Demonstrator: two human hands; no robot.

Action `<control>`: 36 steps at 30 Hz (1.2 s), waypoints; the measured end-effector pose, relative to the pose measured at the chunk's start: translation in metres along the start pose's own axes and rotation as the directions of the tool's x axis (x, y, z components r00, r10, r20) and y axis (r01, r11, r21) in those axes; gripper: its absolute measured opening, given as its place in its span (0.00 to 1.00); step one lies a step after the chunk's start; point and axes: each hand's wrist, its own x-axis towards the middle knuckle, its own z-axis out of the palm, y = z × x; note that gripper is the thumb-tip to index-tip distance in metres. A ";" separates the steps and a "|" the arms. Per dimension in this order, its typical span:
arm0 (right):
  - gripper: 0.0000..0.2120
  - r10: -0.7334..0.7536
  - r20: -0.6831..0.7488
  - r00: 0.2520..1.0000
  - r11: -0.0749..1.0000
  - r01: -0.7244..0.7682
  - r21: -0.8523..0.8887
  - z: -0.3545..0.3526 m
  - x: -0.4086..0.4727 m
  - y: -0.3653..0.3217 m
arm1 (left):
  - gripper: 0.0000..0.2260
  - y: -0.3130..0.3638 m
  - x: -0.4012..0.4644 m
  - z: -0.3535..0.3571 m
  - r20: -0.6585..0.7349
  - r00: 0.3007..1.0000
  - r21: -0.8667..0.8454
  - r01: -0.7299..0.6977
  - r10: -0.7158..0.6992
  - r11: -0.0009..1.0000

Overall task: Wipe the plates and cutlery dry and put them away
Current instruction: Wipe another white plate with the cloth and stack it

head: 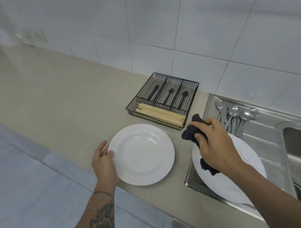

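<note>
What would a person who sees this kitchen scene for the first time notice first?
Probably the white plate on the beige counter, its rim held by the left hand. Beside it, the right hand grips a dark cloth above a second plate on the steel drainboard. Behind stands a black wire tray holding chopsticks.
</note>
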 end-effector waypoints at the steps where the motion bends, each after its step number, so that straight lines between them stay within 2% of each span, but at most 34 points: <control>1: 0.18 0.006 0.001 1.000 1.000 -0.006 -0.001 0.000 -0.001 0.000 | 0.20 0.000 0.000 0.001 0.003 1.000 -0.002 0.002 -0.002 1.000; 7: 0.18 0.007 0.010 1.000 1.000 -0.007 -0.009 0.001 -0.004 0.001 | 0.20 -0.003 0.001 0.001 -0.002 1.000 0.078 -0.024 0.024 0.997; 14: 0.18 -0.023 0.019 1.000 0.999 0.023 -0.031 0.001 -0.004 -0.001 | 0.19 -0.002 0.005 0.001 0.047 0.991 0.297 -0.131 0.122 0.946; 17: 0.18 -0.020 0.011 1.000 0.999 0.020 -0.042 -0.003 -0.006 0.002 | 0.18 0.003 0.007 0.000 0.067 0.964 0.438 -0.259 0.256 0.861; 19: 0.18 -0.004 -0.005 1.000 0.999 0.003 -0.043 -0.009 -0.010 0.009 | 0.19 0.010 0.005 0.005 0.146 0.905 0.498 -0.417 0.401 0.760; 21: 0.18 0.018 -0.026 0.999 0.998 -0.020 -0.058 -0.017 -0.014 0.019 | 0.19 0.016 -0.004 0.019 0.245 0.856 0.478 -0.516 0.455 0.711; 29: 0.18 0.186 -0.095 0.978 0.979 -0.193 -0.068 -0.047 -0.040 0.062 | 0.17 -0.022 -0.077 0.104 0.623 0.724 0.375 -0.607 0.294 0.700; 33: 0.18 0.253 -0.100 0.962 0.962 -0.261 -0.078 -0.058 -0.056 0.080 | 0.19 -0.053 -0.101 0.132 0.685 0.714 0.446 -0.565 0.141 0.694; 36: 0.18 0.270 -0.101 0.958 0.956 -0.279 -0.093 -0.065 -0.068 0.089 | 0.22 -0.070 -0.110 0.140 0.701 0.709 0.472 -0.546 0.080 0.692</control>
